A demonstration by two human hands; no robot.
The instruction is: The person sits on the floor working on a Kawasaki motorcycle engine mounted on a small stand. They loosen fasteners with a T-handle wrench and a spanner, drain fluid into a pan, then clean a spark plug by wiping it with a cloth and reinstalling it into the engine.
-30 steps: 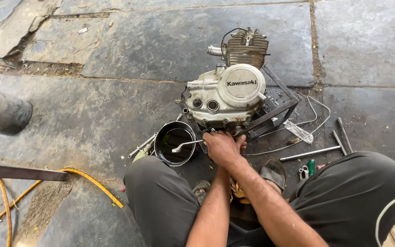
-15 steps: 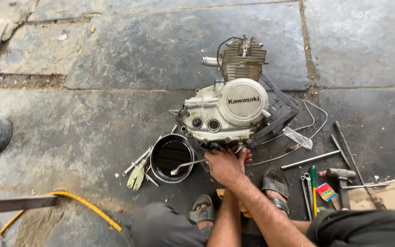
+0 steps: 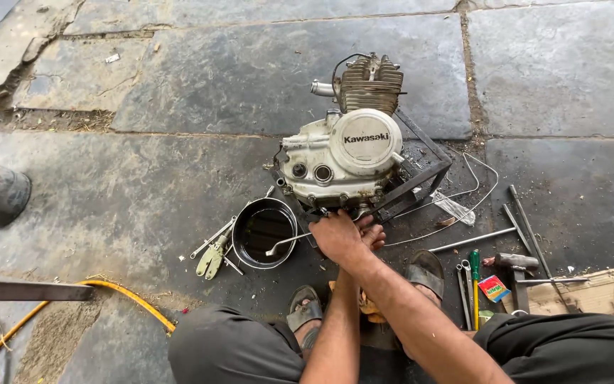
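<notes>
Head view shows both hands pressed together at the lower front edge of the engine (image 3: 346, 160). The left hand (image 3: 337, 236) lies on top, fingers curled down; whether it grips anything I cannot tell. The right hand (image 3: 372, 237) sits under it, only its fingertips showing toward the engine's underside, its hold also hidden. Just left of the hands stands a round black pan (image 3: 264, 233) of dark oil, a spoon-like tool (image 3: 286, 243) resting across its rim toward the hands. Pliers (image 3: 212, 257) lie just beyond the pan. On the engine's right, rods (image 3: 472, 240), a green-handled screwdriver (image 3: 475, 277) and a hammer (image 3: 514, 264) crowd the stone floor (image 3: 179, 78); behind the engine the slabs lie open. Compared with half a second ago, the hands sit at the same spot, while the knees now fill the bottom edge.
</notes>
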